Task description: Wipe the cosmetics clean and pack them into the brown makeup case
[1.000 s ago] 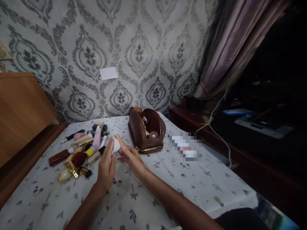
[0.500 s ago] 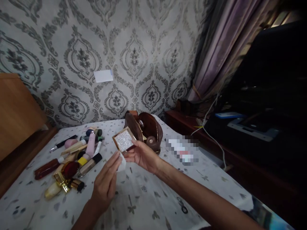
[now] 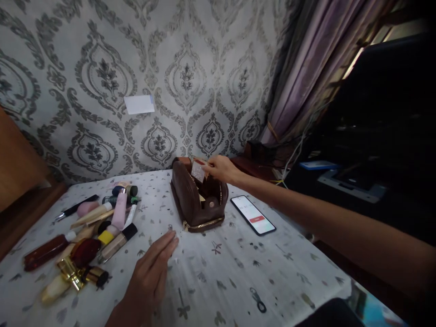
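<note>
Many cosmetics (image 3: 86, 252), heaped, lower left. Left hand (image 3: 147, 274), lower centre: fingers together, well apart from bag; cannot tell whether anything held beneath. Brown bag (image 3: 185, 202), centre: mouth gaping, opening's length running away from viewer. Glittery case (image 3: 198, 171), above centre: tilted at far end of bag's mouth, just left of gripping fingertips; own long axis unclear, depth inside unclear. Right hand (image 3: 221, 169): nearer hand, pinching case edge. Phone (image 3: 254, 215), right of centre: face up, beside bag.

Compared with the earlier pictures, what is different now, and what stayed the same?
The right hand moved the glittery case forward to the open brown bag; the white item at the left hand is no longer visible. The bag and cosmetics pile stayed in place.
</note>
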A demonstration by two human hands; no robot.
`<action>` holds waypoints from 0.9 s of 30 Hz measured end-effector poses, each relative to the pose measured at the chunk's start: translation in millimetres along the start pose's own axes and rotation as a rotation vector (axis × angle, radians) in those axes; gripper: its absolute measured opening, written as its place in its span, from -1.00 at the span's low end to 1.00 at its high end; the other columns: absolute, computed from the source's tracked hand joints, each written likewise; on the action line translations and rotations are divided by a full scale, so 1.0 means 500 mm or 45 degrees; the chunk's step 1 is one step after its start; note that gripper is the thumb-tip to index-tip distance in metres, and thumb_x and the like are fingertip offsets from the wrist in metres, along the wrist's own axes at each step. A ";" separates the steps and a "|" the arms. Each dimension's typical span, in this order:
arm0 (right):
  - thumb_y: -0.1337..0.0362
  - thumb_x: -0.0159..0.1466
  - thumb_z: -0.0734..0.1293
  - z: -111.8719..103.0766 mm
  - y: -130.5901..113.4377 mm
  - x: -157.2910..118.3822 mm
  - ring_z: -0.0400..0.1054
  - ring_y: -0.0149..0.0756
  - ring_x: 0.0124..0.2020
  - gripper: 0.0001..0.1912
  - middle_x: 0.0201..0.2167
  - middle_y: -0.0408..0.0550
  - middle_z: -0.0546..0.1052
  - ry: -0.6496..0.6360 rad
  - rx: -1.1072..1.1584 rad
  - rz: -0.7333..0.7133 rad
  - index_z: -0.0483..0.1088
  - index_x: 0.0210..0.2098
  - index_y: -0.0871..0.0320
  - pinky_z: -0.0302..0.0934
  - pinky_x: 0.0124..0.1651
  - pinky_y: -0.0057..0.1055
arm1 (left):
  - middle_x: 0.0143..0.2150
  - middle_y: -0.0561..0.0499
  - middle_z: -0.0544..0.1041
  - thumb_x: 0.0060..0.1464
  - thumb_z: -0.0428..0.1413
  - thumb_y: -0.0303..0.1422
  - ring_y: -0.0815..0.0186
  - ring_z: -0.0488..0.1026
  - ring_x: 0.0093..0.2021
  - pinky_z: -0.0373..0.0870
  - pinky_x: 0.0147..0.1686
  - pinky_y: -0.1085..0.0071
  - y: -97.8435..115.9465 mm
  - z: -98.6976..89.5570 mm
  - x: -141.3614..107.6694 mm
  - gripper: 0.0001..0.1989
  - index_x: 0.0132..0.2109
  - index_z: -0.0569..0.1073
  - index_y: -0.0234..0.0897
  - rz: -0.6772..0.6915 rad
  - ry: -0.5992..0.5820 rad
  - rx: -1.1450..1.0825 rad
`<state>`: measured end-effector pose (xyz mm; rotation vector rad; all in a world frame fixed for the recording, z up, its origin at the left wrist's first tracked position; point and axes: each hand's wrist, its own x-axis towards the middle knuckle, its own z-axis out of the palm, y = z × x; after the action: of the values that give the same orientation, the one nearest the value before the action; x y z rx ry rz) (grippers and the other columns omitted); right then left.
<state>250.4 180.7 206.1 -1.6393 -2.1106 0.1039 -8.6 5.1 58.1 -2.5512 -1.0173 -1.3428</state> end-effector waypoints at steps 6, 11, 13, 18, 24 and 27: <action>0.37 0.20 0.34 0.038 -0.017 0.026 0.49 -0.05 -0.20 -0.82 -0.26 0.18 0.61 -0.132 -0.408 -0.040 0.55 -0.22 0.24 0.25 -0.22 -0.34 | 0.23 -0.09 0.46 0.24 -0.04 -0.53 0.28 0.45 0.19 0.40 0.18 0.44 -0.013 0.008 -0.009 -0.50 0.30 0.31 -0.22 0.020 -0.079 0.040; 0.44 0.28 0.25 0.056 -0.022 0.038 0.49 0.03 -0.04 -0.68 -0.08 0.27 0.58 -0.237 -0.458 -0.104 0.49 -0.01 0.26 0.30 -0.05 -0.24 | 0.24 -0.11 0.45 0.25 -0.06 -0.54 0.32 0.42 0.22 0.36 0.21 0.47 -0.020 0.009 -0.014 -0.52 0.28 0.32 -0.27 0.040 -0.168 0.082; 0.46 0.29 0.22 0.061 -0.021 0.044 0.48 0.04 0.00 -0.68 -0.07 0.31 0.57 -0.285 -0.495 -0.104 0.48 0.00 0.30 0.31 -0.01 -0.22 | 0.24 -0.12 0.44 0.25 -0.07 -0.55 0.33 0.40 0.23 0.33 0.22 0.47 -0.021 0.009 -0.016 -0.52 0.29 0.31 -0.29 0.058 -0.195 0.100; 0.45 0.30 0.23 0.085 -0.012 0.049 0.46 0.00 0.05 -0.69 0.00 0.30 0.54 -0.364 -0.561 -0.084 0.47 -0.01 0.31 0.32 0.04 -0.27 | 0.24 -0.13 0.44 0.23 -0.08 -0.57 0.32 0.39 0.24 0.33 0.23 0.45 -0.026 0.010 -0.017 -0.50 0.29 0.29 -0.30 0.089 -0.240 0.136; 0.49 0.27 0.24 0.113 -0.003 0.049 0.43 -0.02 0.11 -0.57 0.06 0.35 0.50 -0.446 -0.594 0.001 0.34 0.13 0.39 0.34 0.03 -0.34 | 0.23 -0.16 0.45 0.22 -0.10 -0.57 0.29 0.40 0.23 0.39 0.19 0.41 -0.035 0.014 -0.019 -0.50 0.28 0.30 -0.33 0.122 -0.293 0.149; 0.51 0.26 0.26 0.118 0.000 0.053 0.43 -0.03 0.11 -0.64 0.06 0.33 0.51 -0.546 -0.594 -0.002 0.42 0.05 0.38 0.34 0.03 -0.39 | 0.22 -0.17 0.46 0.21 -0.11 -0.58 0.28 0.41 0.22 0.42 0.16 0.40 -0.036 0.015 -0.022 -0.49 0.28 0.30 -0.32 0.130 -0.309 0.147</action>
<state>221.9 218.6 161.7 -2.0222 -2.6066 -0.0487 -18.4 16.3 41.1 -2.6832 -0.9529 -0.9382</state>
